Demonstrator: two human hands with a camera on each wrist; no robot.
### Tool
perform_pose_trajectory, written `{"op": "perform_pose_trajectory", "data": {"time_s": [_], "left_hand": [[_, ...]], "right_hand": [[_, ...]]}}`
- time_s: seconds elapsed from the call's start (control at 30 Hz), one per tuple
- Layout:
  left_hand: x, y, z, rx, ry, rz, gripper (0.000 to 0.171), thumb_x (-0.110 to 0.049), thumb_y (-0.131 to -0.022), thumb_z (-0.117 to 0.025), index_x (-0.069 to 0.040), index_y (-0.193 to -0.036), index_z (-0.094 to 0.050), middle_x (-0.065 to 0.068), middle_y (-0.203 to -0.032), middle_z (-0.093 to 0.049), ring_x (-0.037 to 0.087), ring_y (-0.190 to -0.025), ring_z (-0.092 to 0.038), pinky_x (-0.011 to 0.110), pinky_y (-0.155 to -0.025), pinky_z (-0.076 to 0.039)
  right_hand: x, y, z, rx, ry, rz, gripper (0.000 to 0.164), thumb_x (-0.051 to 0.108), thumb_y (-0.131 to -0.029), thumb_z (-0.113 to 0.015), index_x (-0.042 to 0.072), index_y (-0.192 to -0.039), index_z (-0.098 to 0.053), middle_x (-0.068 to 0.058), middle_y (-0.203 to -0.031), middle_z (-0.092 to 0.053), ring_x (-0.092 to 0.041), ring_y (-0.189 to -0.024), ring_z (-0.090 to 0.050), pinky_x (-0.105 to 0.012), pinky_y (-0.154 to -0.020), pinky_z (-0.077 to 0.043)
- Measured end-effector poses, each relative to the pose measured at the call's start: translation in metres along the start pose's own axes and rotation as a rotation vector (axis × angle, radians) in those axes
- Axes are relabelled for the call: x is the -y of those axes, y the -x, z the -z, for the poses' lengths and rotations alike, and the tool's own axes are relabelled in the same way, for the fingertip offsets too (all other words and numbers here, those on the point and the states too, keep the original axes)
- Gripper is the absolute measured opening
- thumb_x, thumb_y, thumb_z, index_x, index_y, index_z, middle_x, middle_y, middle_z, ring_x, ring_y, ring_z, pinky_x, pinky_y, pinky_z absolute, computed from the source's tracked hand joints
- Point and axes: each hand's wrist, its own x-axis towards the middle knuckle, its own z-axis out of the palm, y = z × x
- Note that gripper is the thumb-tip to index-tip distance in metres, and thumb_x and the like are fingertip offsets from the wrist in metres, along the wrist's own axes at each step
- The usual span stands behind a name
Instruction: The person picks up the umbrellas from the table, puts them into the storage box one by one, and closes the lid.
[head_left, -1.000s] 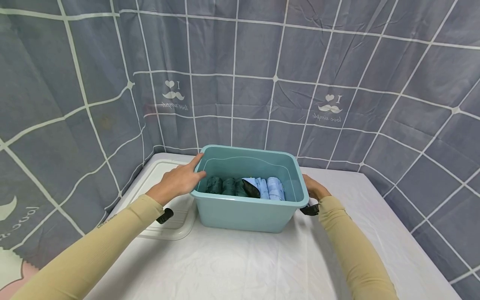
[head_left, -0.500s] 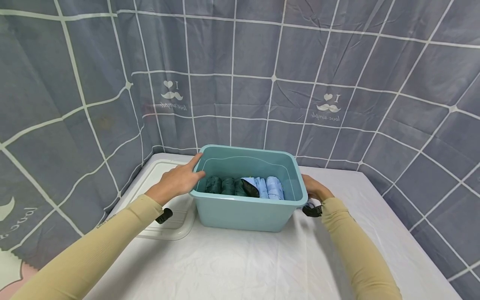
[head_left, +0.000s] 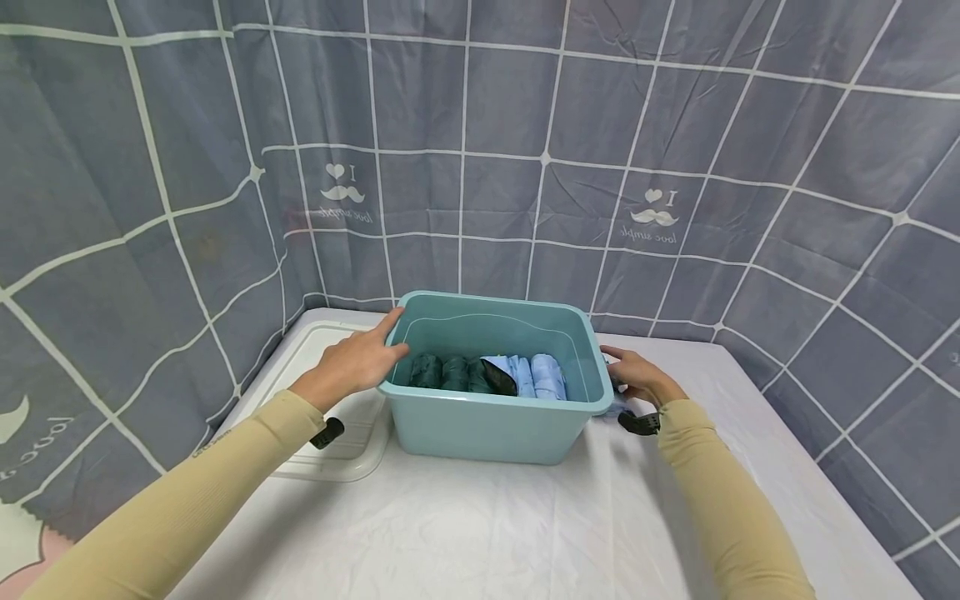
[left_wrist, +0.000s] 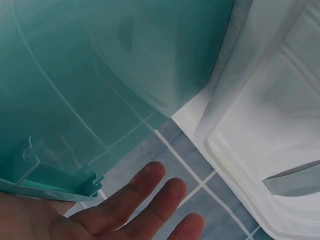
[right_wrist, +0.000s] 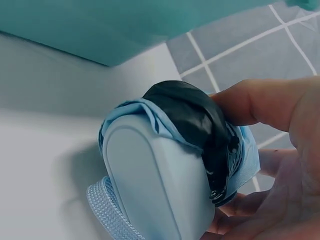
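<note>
A teal plastic bin (head_left: 487,429) stands on the white-covered table. My left hand (head_left: 358,357) rests on its left rim; in the left wrist view several fingers (left_wrist: 150,200) extend outside the wall, apart from it. Outside the bin's right end, my right hand (head_left: 637,375) holds a light blue folding umbrella (right_wrist: 155,175), thumb on one side and fingers curled on the other. The umbrella's smooth handle end, woven wrist strap (right_wrist: 110,207) and a black fabric part face the right wrist camera. Inside the bin lie dark green rolled bundles (head_left: 453,373) and light blue ones (head_left: 549,377).
A white lid (head_left: 322,333) lies flat at the left, partly behind my left arm and against the bin. Grey checked curtain (head_left: 495,192) hangs close behind the table and along both sides. Table (head_left: 465,533) surface extends in front of the bin.
My right hand has shifted rightward from the bin's right end, with the umbrella showing more beside the wall. The left hand stays on the rim.
</note>
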Motion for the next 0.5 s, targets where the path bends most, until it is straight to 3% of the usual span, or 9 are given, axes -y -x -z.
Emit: {"op": "perform_pose_trajectory", "data": {"time_s": [0.17,0.23,0.4,0.5], "left_hand": [[0.001,0.0,-0.001,-0.002,0.006,0.002,0.073,-0.052,-0.101,-0.034,-0.034,-0.163,0.0,0.024,-0.138,-0.058,0.03,-0.084,-0.064,0.045,-0.064,-0.044],[0.001,0.0,-0.001,-0.006,0.004,0.001,0.073,-0.052,-0.101,-0.034,-0.034,-0.163,0.0,0.024,-0.138,-0.058,0.03,-0.086,-0.064,0.045,-0.064,-0.045],[0.0,0.0,-0.001,-0.017,-0.004,0.0,0.073,-0.052,-0.1,-0.034,-0.033,-0.164,-0.002,0.025,-0.141,-0.056,0.034,-0.095,-0.065,0.047,-0.067,-0.045],[0.0,0.001,-0.001,-0.016,-0.002,-0.001,0.073,-0.052,-0.1,-0.034,-0.033,-0.164,-0.002,0.024,-0.138,-0.058,0.033,-0.092,-0.065,0.046,-0.065,-0.045]], "right_hand": [[0.003,0.005,0.009,0.016,-0.074,-0.014,0.083,0.014,-0.098,-0.056,0.009,-0.163,-0.005,-0.032,-0.162,-0.014,-0.045,-0.142,-0.027,-0.071,-0.103,-0.036],[0.004,0.007,0.013,0.012,-0.086,-0.009,0.085,0.015,-0.097,-0.057,0.01,-0.163,-0.005,-0.031,-0.163,-0.01,-0.044,-0.142,-0.026,-0.068,-0.102,-0.038],[0.008,0.013,0.023,-0.02,-0.093,0.011,0.088,0.015,-0.094,-0.062,0.012,-0.164,-0.009,-0.029,-0.155,-0.026,-0.029,-0.114,-0.046,-0.041,-0.08,-0.051],[0.012,0.018,0.029,-0.036,-0.114,0.021,0.089,0.014,-0.093,-0.063,0.012,-0.164,-0.009,-0.025,-0.143,-0.038,-0.02,-0.098,-0.053,-0.035,-0.072,-0.053]]}}
